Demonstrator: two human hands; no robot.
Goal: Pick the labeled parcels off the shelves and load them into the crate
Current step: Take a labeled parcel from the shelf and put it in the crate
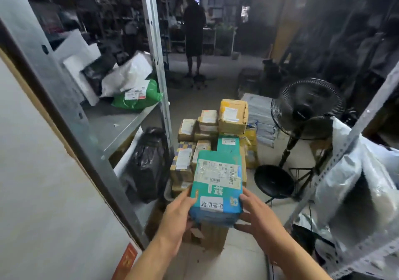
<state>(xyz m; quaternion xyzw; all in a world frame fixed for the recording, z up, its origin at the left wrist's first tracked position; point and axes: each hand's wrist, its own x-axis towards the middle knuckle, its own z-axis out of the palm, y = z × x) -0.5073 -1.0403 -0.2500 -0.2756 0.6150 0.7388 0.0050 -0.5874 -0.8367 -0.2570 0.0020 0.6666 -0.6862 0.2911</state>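
A teal parcel (217, 184) with a white shipping label hangs in front of me, held between both hands. My left hand (177, 211) grips its near left corner and my right hand (258, 215) cups its near right corner and underside. Below and beyond it lies a heap of labeled cardboard parcels (232, 115) with a second teal box (228, 145) on top. The crate under the heap is hidden by the parcels. On the metal shelf (121, 124) to the left lie a green bag (138, 98) and white and black bags.
A black bag (148, 163) sits under the left shelf. A black standing fan (306, 109) and a round black stool (274, 181) stand to the right. Silver bags (367, 184) fill the right rack. A person (194, 33) stands far back in the aisle.
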